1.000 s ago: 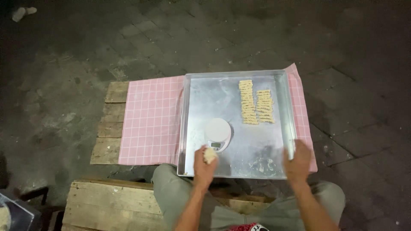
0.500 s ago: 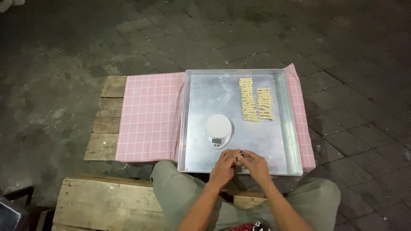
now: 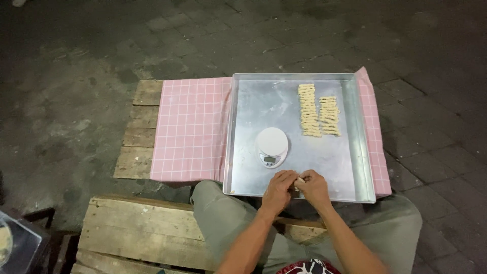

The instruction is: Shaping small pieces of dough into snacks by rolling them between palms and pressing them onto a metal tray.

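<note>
My left hand [image 3: 278, 190] and my right hand [image 3: 315, 187] meet over the near edge of a large metal tray [image 3: 253, 106]. Together they pinch a small pale lump of dough [image 3: 299, 180], mostly hidden by the fingers. Just beyond my left hand stands a small white round kitchen scale [image 3: 272, 146] in the tray. Two rows of small pale dough pieces [image 3: 318, 115] lie at the tray's far right.
The tray rests on a pink checked cloth [image 3: 190, 129] spread over a wooden pallet [image 3: 136, 134]. A second pallet [image 3: 137, 233] lies under my knees. Dark paving stones surround everything. A glass-sided container [image 3: 12, 246] shows at the lower left corner.
A second ago my hands were apart, the left holding the dough near the scale, the right at the tray's right edge. They have come together at the tray's near edge.
</note>
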